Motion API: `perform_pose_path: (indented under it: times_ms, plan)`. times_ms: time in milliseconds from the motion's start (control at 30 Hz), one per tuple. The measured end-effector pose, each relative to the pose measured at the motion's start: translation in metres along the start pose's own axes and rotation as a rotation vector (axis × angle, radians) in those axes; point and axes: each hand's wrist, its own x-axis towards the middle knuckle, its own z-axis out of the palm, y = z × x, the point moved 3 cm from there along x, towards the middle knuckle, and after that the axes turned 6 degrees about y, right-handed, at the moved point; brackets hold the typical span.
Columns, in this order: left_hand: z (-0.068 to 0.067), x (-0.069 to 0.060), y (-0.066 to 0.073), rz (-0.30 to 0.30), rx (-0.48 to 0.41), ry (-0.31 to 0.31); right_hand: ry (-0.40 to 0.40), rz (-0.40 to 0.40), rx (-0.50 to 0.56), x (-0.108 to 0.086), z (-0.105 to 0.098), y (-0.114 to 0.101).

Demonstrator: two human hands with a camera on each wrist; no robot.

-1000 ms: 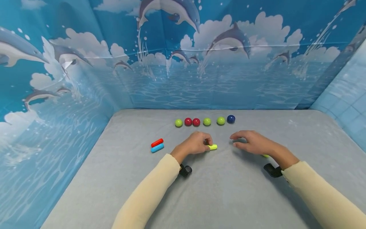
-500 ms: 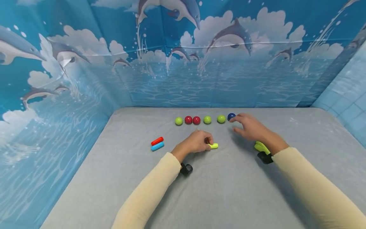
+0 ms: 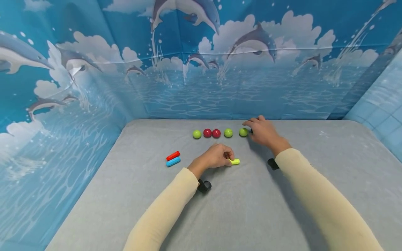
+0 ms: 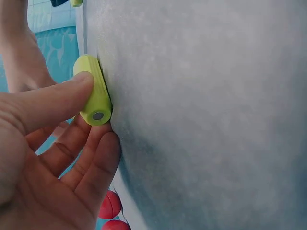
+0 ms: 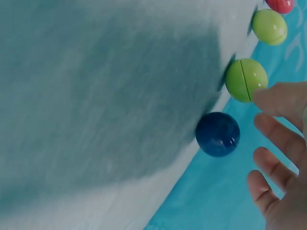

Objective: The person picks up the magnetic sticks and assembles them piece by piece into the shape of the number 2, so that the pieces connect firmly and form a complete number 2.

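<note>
Yellow-green stick [image 3: 235, 161] is sitting mid-bench at the surface, nearer the person than the ball row. Sweeping left to right:

Red stick [image 3: 173, 156] and blue stick [image 3: 173, 161] are lying side by side on the grey-covered bench [image 3: 245, 209], roughly parallel, both slanting with right ends pointing farther from the person.

Back row is starting with a green ball [image 3: 196, 134], then two red balls [image 3: 207, 132] sitting close together.

Left hand [image 3: 216, 156] is pinching the yellow-green stick by its left part, thumb on one side, fingers on the other. Long axis is running almost left-right in the head view; free end is pointing right. In the left wrist view it's running steeply up the frame, top leaning left. Looks: short, rounded bar, one solid colour, fine ridges running lengthwise, round grey disc showing in the end facing that camera.

Two more green balls [image 3: 228, 132] are continuing the row, then a navy ball [image 5: 218, 134], mostly hidden in the head view.

Right hand [image 3: 263, 131] is hovering at the navy ball, fingers loosely bent, gripping nothing; can't tell if its thumb is touching the nearest green one.
</note>
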Motion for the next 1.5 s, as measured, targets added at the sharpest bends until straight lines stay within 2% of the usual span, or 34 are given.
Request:
perform_pose_path:
  times_ms: [200,467,600,833,967,1167,1333,1500]
  plan:
    - [0.005,-0.001,0.001,-0.001,-0.022,0.003,-0.044,0.016,0.031,0.005,0.014,-0.004]
    - [0.01,0.001,0.0,-0.01,0.006,-0.002,-0.044,-0.04,0.02,0.0,0.017,-0.013]
    - [0.009,0.001,0.0,-0.01,0.004,-0.005,-0.072,-0.029,0.107,-0.007,0.014,-0.013]
    - [0.007,0.0,0.0,-0.014,0.0,-0.012,-0.201,-0.04,0.324,-0.023,0.001,-0.009]
    - [0.006,0.001,0.0,-0.021,-0.007,-0.01,-0.229,-0.059,0.38,-0.031,-0.004,-0.005]
    - [0.004,0.002,-0.002,-0.033,-0.02,-0.011,-0.297,-0.008,0.479,-0.043,-0.002,-0.002]
    - [0.001,0.001,-0.002,-0.039,-0.033,-0.006,-0.333,-0.012,0.564,-0.047,0.001,-0.005]
    - [-0.001,-0.001,0.0,-0.033,-0.04,-0.002,-0.341,0.011,0.602,-0.049,0.002,-0.009]
